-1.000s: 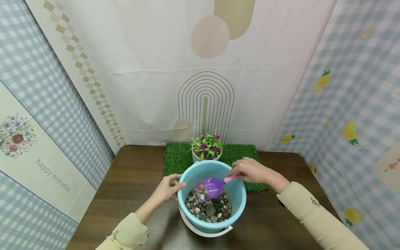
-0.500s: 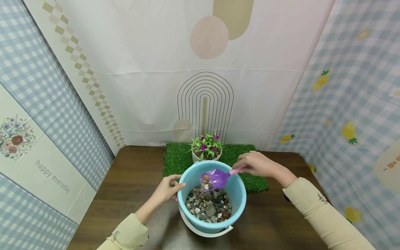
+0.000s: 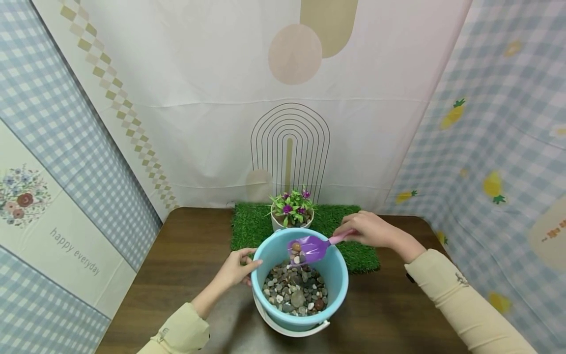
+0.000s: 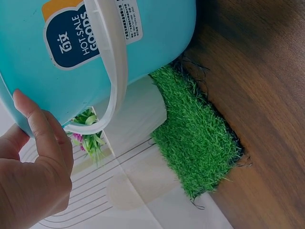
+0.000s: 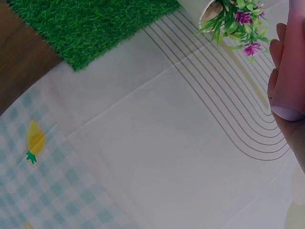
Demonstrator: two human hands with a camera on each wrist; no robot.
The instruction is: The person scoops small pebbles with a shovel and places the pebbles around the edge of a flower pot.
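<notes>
A light blue bucket (image 3: 336, 275) stands on the table with a layer of mixed pebbles (image 3: 294, 292) in its bottom. My left hand (image 3: 240, 267) grips the bucket's left rim; in the left wrist view the thumb and fingers of that hand (image 4: 40, 162) pinch the wall from both sides. My right hand (image 3: 364, 230) holds a purple shovel (image 3: 315, 248) by its pink handle (image 5: 291, 62). The shovel's blade hangs inside the bucket's mouth, above the pebble layer, and carries several small stones (image 3: 296, 251), an orange-brown one among them.
Behind the bucket a white pot with a purple-flowered plant (image 3: 293, 206) stands on a green artificial turf mat (image 3: 252, 221). The bucket's white carrying handle (image 3: 292, 333) hangs down at its front. A brown wooden table (image 3: 190, 255) lies beneath, with patterned cloth hung behind and at both sides.
My right hand has moved right and slightly up, lifting the loaded shovel higher above the pebble layer. My left hand keeps its place on the rim.
</notes>
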